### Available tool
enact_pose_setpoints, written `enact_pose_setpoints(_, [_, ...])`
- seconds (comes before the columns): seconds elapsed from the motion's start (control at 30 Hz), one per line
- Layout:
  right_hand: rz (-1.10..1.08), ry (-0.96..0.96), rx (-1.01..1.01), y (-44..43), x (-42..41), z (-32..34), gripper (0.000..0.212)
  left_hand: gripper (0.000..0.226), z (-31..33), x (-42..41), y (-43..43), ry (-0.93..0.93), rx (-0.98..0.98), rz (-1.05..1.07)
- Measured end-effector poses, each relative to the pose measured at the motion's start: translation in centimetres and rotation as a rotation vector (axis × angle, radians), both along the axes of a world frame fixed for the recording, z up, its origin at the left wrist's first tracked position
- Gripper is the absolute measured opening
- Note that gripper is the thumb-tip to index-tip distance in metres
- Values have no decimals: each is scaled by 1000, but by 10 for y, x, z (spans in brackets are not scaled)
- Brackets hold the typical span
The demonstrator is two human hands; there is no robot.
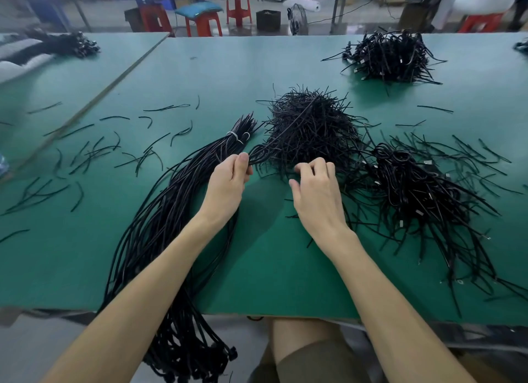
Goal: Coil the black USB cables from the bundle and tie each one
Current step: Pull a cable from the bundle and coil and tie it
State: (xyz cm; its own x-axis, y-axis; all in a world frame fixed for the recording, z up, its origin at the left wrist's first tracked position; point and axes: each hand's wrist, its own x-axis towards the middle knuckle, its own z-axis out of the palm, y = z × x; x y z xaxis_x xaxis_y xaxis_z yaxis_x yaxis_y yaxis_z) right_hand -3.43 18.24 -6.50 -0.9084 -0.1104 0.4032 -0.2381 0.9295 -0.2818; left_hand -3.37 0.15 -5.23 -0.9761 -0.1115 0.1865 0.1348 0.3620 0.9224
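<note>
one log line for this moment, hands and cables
left hand: pinches black cable strands | right hand: curled at tie pile, grip unclear | bundle: banded, hanging off table edge

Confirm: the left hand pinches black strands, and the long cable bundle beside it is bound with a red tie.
Not quite. In the head view the tie binding the long cable bundle is white, not red. The left hand does pinch black strands.

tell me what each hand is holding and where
The left hand pinches a few black strands at their near ends. The right hand curls over the black pile; any hold cannot be told.
</note>
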Motion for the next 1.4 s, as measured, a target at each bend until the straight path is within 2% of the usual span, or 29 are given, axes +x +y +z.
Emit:
enact_pose_setpoints(0.37, [10, 8, -94, 0, 3, 1, 8, 39, -1, 0, 1, 0, -14, -5])
enact_pose_setpoints(0.6, [12, 51, -173, 0, 5, 6, 5, 38, 0, 1, 1, 8, -16, -8])
enact_pose_setpoints(0.73, [9, 142, -225, 0, 5, 8, 8, 38, -2, 0, 1, 2, -35, 10])
enact_pose_setpoints(0.83, [-3, 233, -260, -1, 8, 12, 7, 37, -2, -1, -2, 21, -62, 100])
enact_pose_setpoints(1.0, [-47, 462, -370, -1, 16, 28, 4, 35, -3, -2, -9, 69, -75, 233])
enact_pose_setpoints(1.07, [-2, 434, -396, -6, 19, 31, 7, 35, -4, -1, -8, 63, -84, 189])
enact_pose_setpoints(1.17, [160, 216, -523, -17, 27, 30, 9, 37, -5, 0, -4, 78, -121, 107])
enact_pose_setpoints(1.23, [195, 116, -640, -24, 29, 28, 8, 38, -5, 2, -3, 90, -126, 79])
enact_pose_setpoints(1.4, [-2, -214, -1516, -19, 13, 33, 12, 39, -2, 3, -3, 53, -42, 56])
